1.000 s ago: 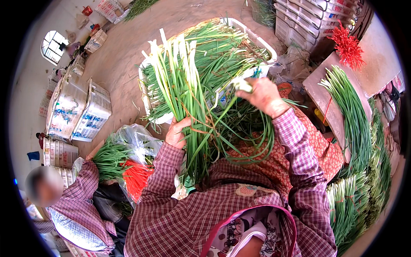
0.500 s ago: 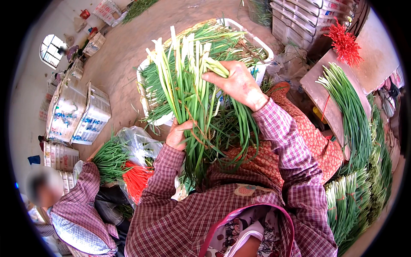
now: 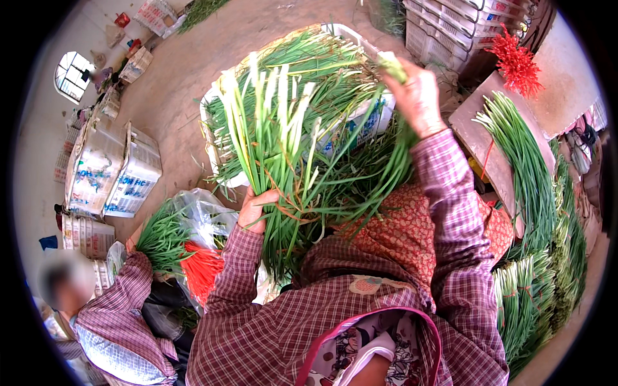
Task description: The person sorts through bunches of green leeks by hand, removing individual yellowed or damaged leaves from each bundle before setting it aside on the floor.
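Observation:
My left hand [image 3: 255, 211] is closed round a loose bunch of garlic chives [image 3: 267, 154]. Their pale stem ends point up and away, and some brown, withered leaves hang among the green. Up and to the right, my right hand [image 3: 418, 96] grips a smaller bunch of chives by its pale ends, a little blurred. The leaves of this smaller bunch [image 3: 396, 164] trail down towards my lap, partly crossing the first bunch. Just beyond both hands stands a white plastic crate [image 3: 209, 138] heaped with more chives [image 3: 309, 55].
On the right, a tied chive bundle [image 3: 515, 141] lies on a board [image 3: 473, 112], with red ties [image 3: 515, 64] beyond it. More bundles [image 3: 524, 296] lie nearer. Crates are stacked far right [image 3: 438, 32] and left [image 3: 96, 170]. A person [image 3: 122, 315] sits at left beside red ties [image 3: 201, 270].
My right hand has moved right and away from the left-hand bunch, drawing several chives out with it. My left hand keeps its grip, shifted slightly left.

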`<action>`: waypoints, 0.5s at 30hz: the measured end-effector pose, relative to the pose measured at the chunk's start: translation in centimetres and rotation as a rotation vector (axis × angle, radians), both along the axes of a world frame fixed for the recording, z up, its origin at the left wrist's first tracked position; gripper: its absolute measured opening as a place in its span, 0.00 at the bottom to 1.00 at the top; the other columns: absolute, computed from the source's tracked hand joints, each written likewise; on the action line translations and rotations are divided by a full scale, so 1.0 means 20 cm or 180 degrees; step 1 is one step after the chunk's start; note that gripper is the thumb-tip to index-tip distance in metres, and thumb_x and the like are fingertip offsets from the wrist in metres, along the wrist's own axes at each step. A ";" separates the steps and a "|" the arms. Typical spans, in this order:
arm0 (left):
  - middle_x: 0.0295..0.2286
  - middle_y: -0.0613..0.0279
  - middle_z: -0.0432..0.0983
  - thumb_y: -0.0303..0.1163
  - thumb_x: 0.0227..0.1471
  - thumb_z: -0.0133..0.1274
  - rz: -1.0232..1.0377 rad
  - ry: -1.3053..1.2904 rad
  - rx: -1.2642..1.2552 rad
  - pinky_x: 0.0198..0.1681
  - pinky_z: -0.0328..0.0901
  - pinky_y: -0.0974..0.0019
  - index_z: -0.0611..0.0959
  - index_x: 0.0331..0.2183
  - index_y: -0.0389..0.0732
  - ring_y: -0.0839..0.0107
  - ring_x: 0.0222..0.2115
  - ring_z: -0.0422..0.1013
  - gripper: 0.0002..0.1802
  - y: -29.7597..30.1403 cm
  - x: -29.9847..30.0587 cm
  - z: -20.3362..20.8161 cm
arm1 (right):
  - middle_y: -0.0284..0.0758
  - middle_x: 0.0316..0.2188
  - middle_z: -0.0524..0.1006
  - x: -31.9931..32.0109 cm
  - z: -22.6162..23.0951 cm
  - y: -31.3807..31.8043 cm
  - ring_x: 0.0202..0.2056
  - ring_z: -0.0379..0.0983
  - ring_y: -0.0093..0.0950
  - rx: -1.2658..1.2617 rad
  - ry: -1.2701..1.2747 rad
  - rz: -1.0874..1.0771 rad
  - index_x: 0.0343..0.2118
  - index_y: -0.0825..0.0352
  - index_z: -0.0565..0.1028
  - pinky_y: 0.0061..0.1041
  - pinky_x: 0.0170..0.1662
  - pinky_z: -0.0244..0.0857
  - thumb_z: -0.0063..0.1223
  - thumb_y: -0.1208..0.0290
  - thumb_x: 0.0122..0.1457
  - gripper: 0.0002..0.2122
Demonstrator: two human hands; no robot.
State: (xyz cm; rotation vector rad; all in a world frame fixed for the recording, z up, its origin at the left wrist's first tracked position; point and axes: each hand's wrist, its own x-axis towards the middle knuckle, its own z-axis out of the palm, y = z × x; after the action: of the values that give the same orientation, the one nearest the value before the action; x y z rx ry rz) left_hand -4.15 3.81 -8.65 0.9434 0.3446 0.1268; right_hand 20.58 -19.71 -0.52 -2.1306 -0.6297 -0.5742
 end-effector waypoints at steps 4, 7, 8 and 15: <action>0.32 0.58 0.74 0.16 0.35 0.52 0.0161 0.0030 -0.0144 0.36 0.68 0.63 0.76 0.37 0.40 0.65 0.31 0.72 0.21 0.01 0.00 -0.03 | 0.39 0.21 0.76 0.13 0.01 -0.21 0.22 0.74 0.31 -0.0402 -0.0426 -0.0841 0.34 0.62 0.74 0.27 0.27 0.68 0.51 0.52 0.48 0.18; 0.31 0.58 0.74 0.19 0.34 0.54 0.0192 0.0045 0.0157 0.35 0.68 0.60 0.75 0.37 0.39 0.63 0.31 0.72 0.21 0.01 0.02 -0.03 | 0.38 0.20 0.76 0.04 0.02 -0.17 0.22 0.74 0.31 -0.0242 -0.0497 -0.0673 0.36 0.63 0.72 0.27 0.26 0.68 0.52 0.52 0.48 0.19; 0.31 0.56 0.74 0.21 0.33 0.55 0.0227 0.0047 0.0329 0.35 0.69 0.58 0.74 0.38 0.38 0.62 0.31 0.72 0.22 -0.01 0.03 -0.01 | 0.35 0.20 0.76 0.00 0.01 -0.14 0.20 0.74 0.24 0.0082 -0.0307 -0.0345 0.37 0.62 0.72 0.24 0.25 0.68 0.54 0.55 0.47 0.18; 0.32 0.57 0.74 0.19 0.29 0.56 0.0179 -0.0005 0.0400 0.39 0.67 0.59 0.73 0.40 0.38 0.62 0.33 0.71 0.27 -0.10 0.07 0.06 | 0.34 0.21 0.76 -0.37 0.07 0.15 0.21 0.70 0.20 0.0589 0.1533 0.1594 0.29 0.67 0.75 0.21 0.25 0.64 0.56 0.61 0.46 0.14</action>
State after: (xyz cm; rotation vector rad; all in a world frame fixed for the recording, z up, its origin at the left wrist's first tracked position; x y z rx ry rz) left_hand -2.67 1.72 -7.45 1.0580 0.3649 0.2026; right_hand 13.21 -16.64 0.87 -1.7503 -0.7587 0.1496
